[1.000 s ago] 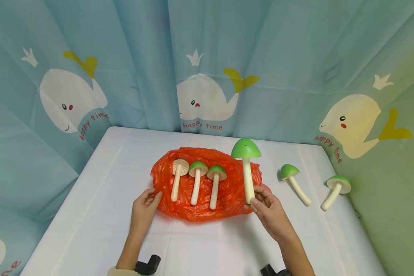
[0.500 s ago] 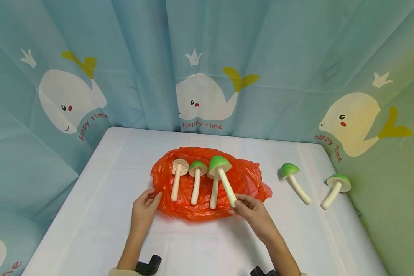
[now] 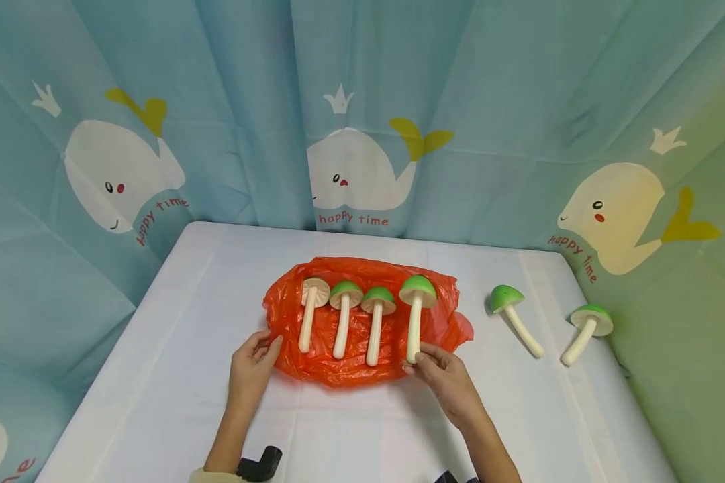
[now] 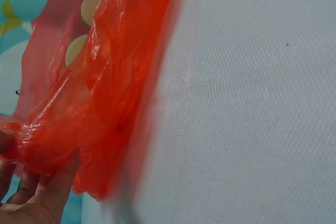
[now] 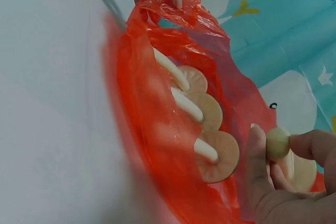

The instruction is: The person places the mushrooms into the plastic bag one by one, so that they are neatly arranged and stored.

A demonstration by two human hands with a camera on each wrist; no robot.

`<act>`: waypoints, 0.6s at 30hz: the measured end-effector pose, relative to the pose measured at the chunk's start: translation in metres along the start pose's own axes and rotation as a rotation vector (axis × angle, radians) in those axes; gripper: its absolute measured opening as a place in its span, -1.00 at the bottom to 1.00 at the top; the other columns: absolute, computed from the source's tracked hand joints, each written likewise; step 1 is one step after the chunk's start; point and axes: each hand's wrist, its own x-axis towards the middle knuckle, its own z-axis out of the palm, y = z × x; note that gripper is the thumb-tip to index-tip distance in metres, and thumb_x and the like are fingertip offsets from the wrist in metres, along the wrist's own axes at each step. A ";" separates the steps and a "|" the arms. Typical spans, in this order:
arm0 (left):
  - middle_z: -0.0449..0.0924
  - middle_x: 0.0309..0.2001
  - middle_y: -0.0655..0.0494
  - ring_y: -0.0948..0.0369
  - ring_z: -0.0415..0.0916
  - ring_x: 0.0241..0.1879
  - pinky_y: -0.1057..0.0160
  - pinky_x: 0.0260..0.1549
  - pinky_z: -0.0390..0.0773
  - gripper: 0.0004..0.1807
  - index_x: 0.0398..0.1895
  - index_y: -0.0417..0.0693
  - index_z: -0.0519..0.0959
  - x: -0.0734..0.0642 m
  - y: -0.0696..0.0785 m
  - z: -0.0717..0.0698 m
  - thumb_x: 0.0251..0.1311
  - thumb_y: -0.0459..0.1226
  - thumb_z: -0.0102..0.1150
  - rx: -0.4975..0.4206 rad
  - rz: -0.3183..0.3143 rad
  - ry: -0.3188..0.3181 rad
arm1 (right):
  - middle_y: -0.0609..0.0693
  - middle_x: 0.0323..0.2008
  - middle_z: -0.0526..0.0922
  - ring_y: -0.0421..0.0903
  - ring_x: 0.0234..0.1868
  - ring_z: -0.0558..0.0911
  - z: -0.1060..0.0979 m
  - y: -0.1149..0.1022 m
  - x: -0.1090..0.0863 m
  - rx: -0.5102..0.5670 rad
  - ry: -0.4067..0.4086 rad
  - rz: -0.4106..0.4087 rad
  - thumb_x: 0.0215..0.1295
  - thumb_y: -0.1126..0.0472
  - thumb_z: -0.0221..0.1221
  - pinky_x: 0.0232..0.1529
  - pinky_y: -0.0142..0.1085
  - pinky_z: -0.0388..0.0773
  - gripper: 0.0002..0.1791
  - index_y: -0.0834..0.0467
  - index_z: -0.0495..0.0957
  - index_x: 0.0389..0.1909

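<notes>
A red plastic bag [image 3: 326,377] is spread on the table, and three toy mushrooms with green caps and white stems lie side by side in it: a left one [image 3: 307,329], a middle one [image 3: 342,330] and a right one [image 3: 374,335]. My left hand [image 3: 250,369] pinches the bag's left edge; the left wrist view shows the thin film [image 4: 115,72] between thumb and fingers. To the right of these three, a fourth mushroom [image 3: 415,325] is pinched at the stem's lower end by my right hand [image 3: 450,386]. Its stem end [image 5: 277,143] faces the right wrist camera.
Two more green mushrooms, one leaning [image 3: 521,331] and one farther right [image 3: 580,345], lie on the white table [image 3: 350,429] to the bag's right. A blue whale-print curtain [image 3: 217,134] hangs behind and around the table.
My right hand has brought its mushroom leftward and down over the bag, briefly across the third mushroom, then lined it up to that one's right. The left hand has kept its place.
</notes>
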 end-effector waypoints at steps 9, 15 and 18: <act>0.53 -0.13 -0.18 0.15 0.51 -0.20 0.56 -0.28 0.50 -0.65 0.02 -0.34 0.51 -0.001 0.001 0.000 0.25 -0.29 0.17 0.003 -0.017 -0.001 | 0.22 -0.26 0.59 -0.09 -0.29 0.65 0.006 -0.001 0.015 -0.048 0.092 0.012 0.36 0.40 0.02 -0.10 -0.29 0.56 -0.65 0.57 0.32 0.05; 0.53 -0.12 -0.19 0.09 0.50 -0.18 0.57 -0.27 0.49 -0.65 0.03 -0.35 0.51 -0.002 0.002 0.000 0.25 -0.28 0.17 0.002 -0.015 -0.001 | 0.19 -0.29 0.56 -0.16 -0.32 0.65 0.019 0.005 0.024 -0.022 0.127 0.049 0.38 0.38 0.01 -0.16 -0.36 0.57 -0.64 0.61 0.26 0.03; 0.53 -0.13 -0.20 0.09 0.50 -0.18 0.58 -0.27 0.48 -0.64 0.03 -0.35 0.51 -0.002 0.003 0.000 0.25 -0.28 0.17 -0.004 -0.007 0.002 | 0.19 -0.30 0.53 -0.19 -0.33 0.64 0.023 0.009 0.026 -0.006 0.138 0.058 0.39 0.40 -0.03 -0.18 -0.39 0.57 -0.65 0.62 0.23 0.02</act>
